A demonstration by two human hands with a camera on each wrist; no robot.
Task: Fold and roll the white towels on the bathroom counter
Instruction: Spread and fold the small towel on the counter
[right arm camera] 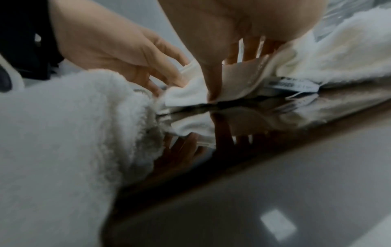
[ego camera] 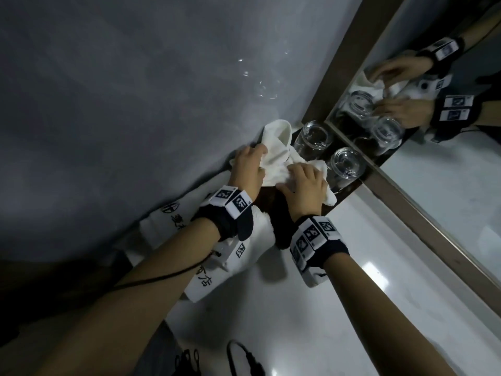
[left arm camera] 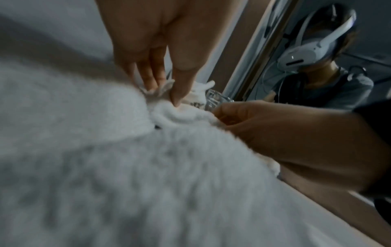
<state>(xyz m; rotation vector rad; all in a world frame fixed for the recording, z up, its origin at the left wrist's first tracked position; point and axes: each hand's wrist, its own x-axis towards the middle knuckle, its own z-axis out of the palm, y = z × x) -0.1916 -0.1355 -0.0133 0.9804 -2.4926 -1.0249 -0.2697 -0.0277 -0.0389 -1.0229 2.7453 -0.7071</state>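
Observation:
A small white towel (ego camera: 273, 147) lies crumpled on a dark glossy tray (ego camera: 349, 185) at the counter's back corner. My left hand (ego camera: 254, 164) is on its left side, and in the left wrist view its thumb and fingers (left arm camera: 148, 80) pinch a hem of the towel (left arm camera: 184, 113). My right hand (ego camera: 298, 177) holds the near right part. In the right wrist view, a flap of the towel (right arm camera: 186, 95) is pinched between its thumb, pressing down, and the fingers (right arm camera: 249, 55) behind it. A care label shows under the towel.
A bigger folded white towel (ego camera: 217, 272) with black characters lies under my left forearm. Two upturned glasses (ego camera: 313, 137) (ego camera: 347, 164) stand on the tray close to my right hand. A framed mirror (ego camera: 433, 104) runs along the right, a grey wall on the left. White counter (ego camera: 298, 308) lies near me.

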